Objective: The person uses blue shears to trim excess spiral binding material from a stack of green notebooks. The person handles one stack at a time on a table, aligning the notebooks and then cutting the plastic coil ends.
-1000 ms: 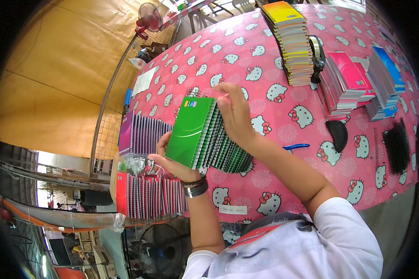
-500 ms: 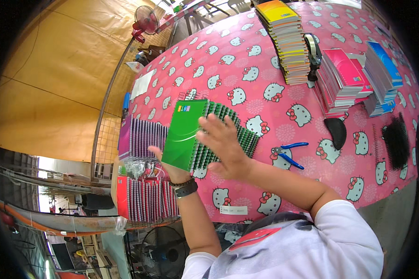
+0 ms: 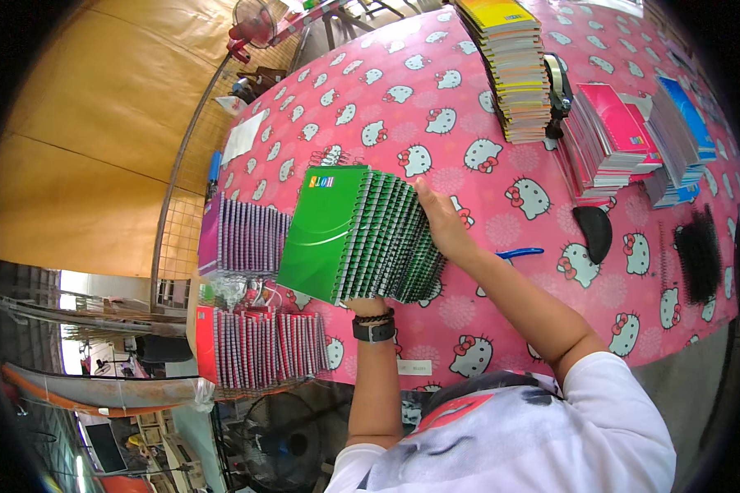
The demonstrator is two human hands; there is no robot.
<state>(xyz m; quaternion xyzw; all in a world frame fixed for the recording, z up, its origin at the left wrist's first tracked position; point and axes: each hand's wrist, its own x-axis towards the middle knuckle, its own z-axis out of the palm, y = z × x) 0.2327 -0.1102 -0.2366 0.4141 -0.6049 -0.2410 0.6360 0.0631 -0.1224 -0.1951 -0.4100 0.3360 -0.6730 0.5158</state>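
Note:
A thick stack of green spiral notebooks (image 3: pixel 321 234) lies fanned in front of me, with rows of black wire coils along its right side. My right hand (image 3: pixel 446 220) grips the stack's far right end, thumb on the edge and fingers hidden behind. Under the near edge reaches my left hand (image 3: pixel 365 306), holding the stack from below; its fingers are covered by the notebooks. Left of the stack stand purple spiral notebooks (image 3: pixel 251 237), and nearer are red spiral notebooks (image 3: pixel 259 349). Blue-handled pliers (image 3: pixel 520 252) show partly past my right forearm.
On the pink patterned tablecloth (image 3: pixel 501 209) stand a tall yellow notebook stack (image 3: pixel 518 78), a tape dispenser (image 3: pixel 557 94), and pink (image 3: pixel 608 135) and blue booklets (image 3: pixel 678 123). A black half-round piece (image 3: pixel 594 232) and a pile of black coils (image 3: pixel 699 255) lie at right.
My right hand has gone from open above the stack to gripping its far right end. My left hand has moved right, under the near edge. The notebooks' coils are now spread wider.

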